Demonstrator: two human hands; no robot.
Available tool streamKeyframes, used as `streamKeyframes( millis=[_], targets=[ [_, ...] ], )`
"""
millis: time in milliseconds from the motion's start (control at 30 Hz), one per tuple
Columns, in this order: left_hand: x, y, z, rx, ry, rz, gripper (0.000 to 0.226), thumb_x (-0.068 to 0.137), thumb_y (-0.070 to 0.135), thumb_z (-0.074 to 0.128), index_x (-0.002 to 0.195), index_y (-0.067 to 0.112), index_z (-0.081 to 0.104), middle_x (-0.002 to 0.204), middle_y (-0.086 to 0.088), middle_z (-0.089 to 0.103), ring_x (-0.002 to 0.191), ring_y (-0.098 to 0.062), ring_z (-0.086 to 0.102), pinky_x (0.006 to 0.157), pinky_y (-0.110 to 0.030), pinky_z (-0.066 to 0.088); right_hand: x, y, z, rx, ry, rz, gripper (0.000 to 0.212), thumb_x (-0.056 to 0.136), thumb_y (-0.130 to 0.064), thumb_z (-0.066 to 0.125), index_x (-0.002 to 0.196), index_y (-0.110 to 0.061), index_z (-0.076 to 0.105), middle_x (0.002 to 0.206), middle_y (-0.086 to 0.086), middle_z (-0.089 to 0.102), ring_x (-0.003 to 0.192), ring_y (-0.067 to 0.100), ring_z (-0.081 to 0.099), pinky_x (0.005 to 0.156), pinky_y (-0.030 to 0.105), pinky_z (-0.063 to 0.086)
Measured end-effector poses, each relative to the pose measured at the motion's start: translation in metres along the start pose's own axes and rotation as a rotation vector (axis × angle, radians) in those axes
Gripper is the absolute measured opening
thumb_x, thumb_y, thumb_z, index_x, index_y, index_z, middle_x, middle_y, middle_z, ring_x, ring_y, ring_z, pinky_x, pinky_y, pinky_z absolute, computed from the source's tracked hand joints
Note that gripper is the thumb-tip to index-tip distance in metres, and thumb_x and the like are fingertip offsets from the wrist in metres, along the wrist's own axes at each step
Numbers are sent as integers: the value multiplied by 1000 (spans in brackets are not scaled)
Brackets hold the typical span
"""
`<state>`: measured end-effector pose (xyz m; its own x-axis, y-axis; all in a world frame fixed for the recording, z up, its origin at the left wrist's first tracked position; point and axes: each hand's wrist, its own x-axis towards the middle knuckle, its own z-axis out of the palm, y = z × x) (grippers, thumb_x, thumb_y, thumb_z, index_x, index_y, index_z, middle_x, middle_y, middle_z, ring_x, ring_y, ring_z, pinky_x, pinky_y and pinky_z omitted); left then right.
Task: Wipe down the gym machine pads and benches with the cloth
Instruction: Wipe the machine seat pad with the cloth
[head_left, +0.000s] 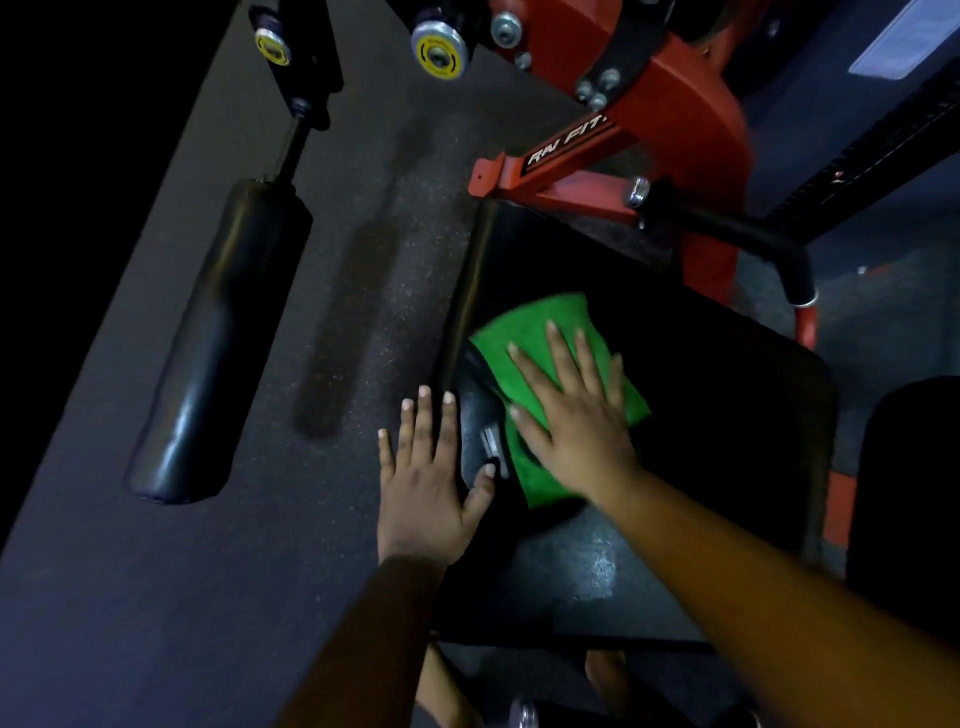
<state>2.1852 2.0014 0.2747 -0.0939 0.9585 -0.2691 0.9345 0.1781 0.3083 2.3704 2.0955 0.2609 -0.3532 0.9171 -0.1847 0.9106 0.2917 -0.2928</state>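
A: Where's the cloth?

B: The green cloth (540, 358) lies spread on the black seat pad (701, 395) of the machine, toward the pad's left edge and about midway between near and far.

A: And the hands?

B: The right hand (571, 410) lies flat on the cloth, palm down, fingers spread and pointing far-left; it presses rather than grips. The left hand (428, 478) is released too, fingers splayed, at the pad's left edge just beside the cloth, holding nothing. Whether it touches the pad or hovers over it, I cannot tell.

A: What surrounds the pad?

B: At its far side the red frame (691, 119) rises, with partial white lettering "RW FIT". A black handle (743, 239) curves across the far-right corner. Well to the left, apart from the seat, a black roller pad (213, 343) hangs on a rod above the dark speckled floor (322, 218). Two yellow-labelled knobs (439, 52) sit at the far edge.
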Motion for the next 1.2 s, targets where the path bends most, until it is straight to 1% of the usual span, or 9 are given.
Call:
streamKeyframes(
  millis=[100,333,467,600,733,867,1000,1100,1200],
  targets=[
    [1,-3,4,6,12,5,80,99,65,25,164,23,4,172,-3,-6,158,-21,-8,125,-58,11,-22,10,11,28,-37,60,72,96,-71,27,160,-47,5,172,2,-8,157,33,-8,115,76,9],
    [-3,-5,5,1,12,16,79,98,64,24,162,26,-2,171,-3,-4,158,-21,-8,127,-55,7,171,-13,-31,75,86,282,68,95,-68,37,157,-49,17,170,3,11,155,35,7,114,76,11],
    [1,-3,1,-30,-32,15,81,95,62,26,161,27,-6,171,-1,-8,158,-21,-10,125,-58,8,85,-17,-15,72,145,174,63,97,-56,41,157,-46,24,171,3,10,156,34,9,116,71,17],
    [0,-4,4,-10,-24,57,83,96,62,29,163,20,3,171,-6,0,158,-26,-2,122,-65,10,-49,-16,19,93,30,235,69,95,-60,30,159,-47,9,172,0,0,157,31,6,118,70,16],
    [-4,-6,9,83,-3,198,81,97,61,27,163,19,6,171,-7,3,158,-27,-1,122,-67,2,10,6,13,87,58,427,70,97,-56,32,159,-47,1,172,1,-3,157,31,-5,114,77,5],
    [-3,-7,11,142,33,249,80,97,59,31,163,20,7,170,-7,6,158,-28,3,122,-67,3,80,19,-6,199,94,594,64,102,-51,29,161,-41,7,172,0,-2,158,29,-7,119,71,3],
    [-3,-1,6,159,2,277,80,97,58,30,163,17,11,170,-9,8,158,-29,4,121,-68,8,-55,-22,26,152,146,494,70,95,-51,27,162,-34,13,170,7,14,156,32,15,118,65,24],
    [-5,1,7,174,-7,247,80,98,58,27,163,14,13,171,-8,8,158,-29,4,121,-67,10,-164,-50,52,167,44,496,72,98,-54,31,163,-37,3,171,3,2,158,28,3,120,65,19],
    [-2,-1,10,184,14,255,79,98,58,27,163,15,15,171,-7,8,158,-28,4,122,-65,8,-114,-25,47,142,9,551,72,96,-57,24,160,-41,-4,172,4,-3,158,31,-3,118,72,11]
  ],
)
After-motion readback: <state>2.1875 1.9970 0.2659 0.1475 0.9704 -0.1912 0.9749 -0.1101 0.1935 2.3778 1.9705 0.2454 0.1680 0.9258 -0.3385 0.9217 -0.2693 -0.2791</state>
